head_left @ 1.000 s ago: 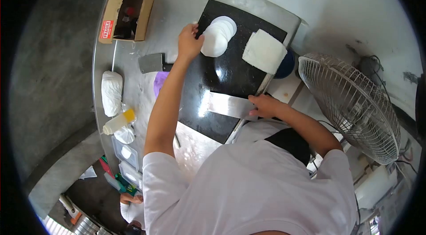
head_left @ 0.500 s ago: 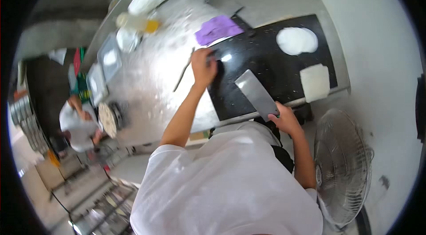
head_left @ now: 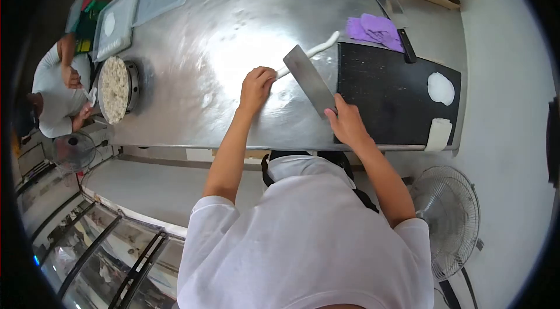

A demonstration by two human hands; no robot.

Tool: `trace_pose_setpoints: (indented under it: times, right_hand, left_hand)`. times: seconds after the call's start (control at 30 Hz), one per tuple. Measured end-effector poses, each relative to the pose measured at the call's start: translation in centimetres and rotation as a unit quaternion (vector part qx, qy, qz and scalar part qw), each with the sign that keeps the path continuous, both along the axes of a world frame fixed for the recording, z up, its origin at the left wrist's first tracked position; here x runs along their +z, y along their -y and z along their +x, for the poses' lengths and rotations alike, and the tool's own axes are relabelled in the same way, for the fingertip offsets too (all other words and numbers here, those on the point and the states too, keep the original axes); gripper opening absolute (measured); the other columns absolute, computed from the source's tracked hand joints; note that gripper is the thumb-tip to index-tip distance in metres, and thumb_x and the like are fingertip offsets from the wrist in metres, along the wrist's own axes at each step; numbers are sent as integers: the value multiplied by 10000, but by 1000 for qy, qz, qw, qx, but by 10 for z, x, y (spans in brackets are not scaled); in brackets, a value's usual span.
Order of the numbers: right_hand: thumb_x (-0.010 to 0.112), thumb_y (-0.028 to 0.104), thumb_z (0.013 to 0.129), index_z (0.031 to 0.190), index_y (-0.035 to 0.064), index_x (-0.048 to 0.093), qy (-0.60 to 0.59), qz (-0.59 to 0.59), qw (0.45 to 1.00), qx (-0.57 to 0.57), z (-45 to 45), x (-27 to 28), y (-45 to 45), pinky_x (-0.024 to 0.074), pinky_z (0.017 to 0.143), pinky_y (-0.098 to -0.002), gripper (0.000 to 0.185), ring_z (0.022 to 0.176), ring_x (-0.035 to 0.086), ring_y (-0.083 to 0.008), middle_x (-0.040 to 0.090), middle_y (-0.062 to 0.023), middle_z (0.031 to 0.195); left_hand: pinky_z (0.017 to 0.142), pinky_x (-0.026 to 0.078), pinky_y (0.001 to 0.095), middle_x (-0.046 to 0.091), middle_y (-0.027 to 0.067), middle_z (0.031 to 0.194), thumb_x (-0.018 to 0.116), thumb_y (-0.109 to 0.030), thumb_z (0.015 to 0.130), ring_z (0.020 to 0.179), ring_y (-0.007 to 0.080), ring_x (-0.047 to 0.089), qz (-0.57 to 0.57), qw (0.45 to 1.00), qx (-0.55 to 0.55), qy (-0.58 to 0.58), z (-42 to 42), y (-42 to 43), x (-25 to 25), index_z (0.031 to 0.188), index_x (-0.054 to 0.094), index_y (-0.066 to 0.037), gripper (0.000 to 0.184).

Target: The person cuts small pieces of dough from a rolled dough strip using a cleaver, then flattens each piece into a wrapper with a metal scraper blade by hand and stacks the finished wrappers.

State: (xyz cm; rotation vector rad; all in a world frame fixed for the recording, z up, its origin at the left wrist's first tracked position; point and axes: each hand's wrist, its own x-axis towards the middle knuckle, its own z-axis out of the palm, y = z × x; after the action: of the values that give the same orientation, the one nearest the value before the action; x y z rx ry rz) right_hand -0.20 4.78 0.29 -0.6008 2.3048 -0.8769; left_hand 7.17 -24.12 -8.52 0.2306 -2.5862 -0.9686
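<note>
In the head view, a thin white rope of dough [head_left: 322, 46] lies slantwise on the steel table [head_left: 192, 110]. My left hand [head_left: 256, 88] is closed, its fingertips on the near left end of the rope. My right hand [head_left: 349, 123] grips the handle of a cleaver [head_left: 310, 80]. The broad blade slants up and left across the rope, hiding part of it, just right of my left fingers. Whether the edge touches the dough, I cannot tell.
Right of the cleaver lies a black board [head_left: 379, 96] with a white dough piece [head_left: 440, 88] and a folded white cloth [head_left: 438, 134]. Behind are a purple cloth [head_left: 376, 30] and a black-handled knife [head_left: 406, 46]. A co-worker [head_left: 58, 90] stands left by a round pan [head_left: 114, 90]. A fan [head_left: 446, 221] stands right.
My left hand has gone from the black board's edge to the dough rope. The cleaver has moved left off the board and over the rope. The camera view has turned and shifted.
</note>
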Motion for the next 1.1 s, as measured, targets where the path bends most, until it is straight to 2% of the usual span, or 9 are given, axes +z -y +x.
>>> trace_pose_setpoints:
  times: [0.27,0.43,0.53,0.6,0.73,0.87,0.93,1.0,1.1]
  right_hand:
    - [613,162,991,1356,-24,481,-28,167,985,-32,46,-2,60,527,822,-583,430,940,671,-520,686,-342,948]
    - [623,170,991,1176,-1,455,-57,81,992,-72,48,-36,82,503,798,-614,303,905,664,-536,678,-324,884]
    - [626,173,997,1271,-31,425,-2,51,993,-108,56,-17,52,490,785,-605,395,888,645,-551,669,-331,894]
    - [655,173,978,1172,14,446,-14,14,984,-177,78,-10,9,509,763,-598,327,904,663,-535,677,-328,927]
    - [699,219,963,1224,13,480,-127,-16,911,-392,109,-3,-110,520,769,-548,398,927,674,-522,696,-297,952]
    - [701,236,972,1253,-13,500,-155,-43,821,-547,141,-9,-199,522,843,-487,426,994,682,-478,699,-283,1060]
    - [697,236,978,1278,-24,499,-125,-59,774,-618,163,-13,-216,522,866,-463,443,1016,685,-461,698,-277,1098]
    - [700,227,977,1292,-40,508,-116,-65,751,-646,178,-16,-229,523,878,-434,455,1022,694,-425,698,-265,1129]
    - [708,230,970,1296,-37,521,-91,-106,725,-674,195,-38,-238,525,886,-431,461,1005,703,-385,703,-253,1119]
  left_hand:
    - [735,512,375,715,26,1025,788,-105,826,849,240,653,-26,990,-139,-30,-23,31,-5,971,716,-81,163]
    - [839,501,470,679,154,1057,704,-12,867,963,379,616,26,994,-67,-88,-28,15,-19,1044,660,-6,182]
    - [795,508,447,660,165,993,675,20,879,900,360,622,66,997,-50,-6,-19,-2,-13,1030,635,0,158]
    - [755,510,439,643,172,961,662,24,884,853,355,624,93,992,-83,-15,-18,-33,-3,1029,633,-7,152]
    - [820,506,456,641,173,975,641,60,866,914,367,619,72,944,-315,-68,-50,-128,31,1105,625,-22,254]
    - [878,513,461,679,162,992,658,45,845,985,373,621,125,889,-439,13,-99,-233,46,1054,676,-55,232]
    - [875,517,465,674,168,978,695,94,765,989,386,619,-59,795,-572,193,-120,-270,20,1029,697,-66,309]
    - [938,527,473,656,161,1069,732,62,736,1089,395,595,-83,794,-556,231,-128,-295,32,960,698,-73,264]
    - [991,538,505,549,170,1254,815,-11,681,1176,412,557,-292,799,-448,274,-129,-327,46,987,691,-95,340]
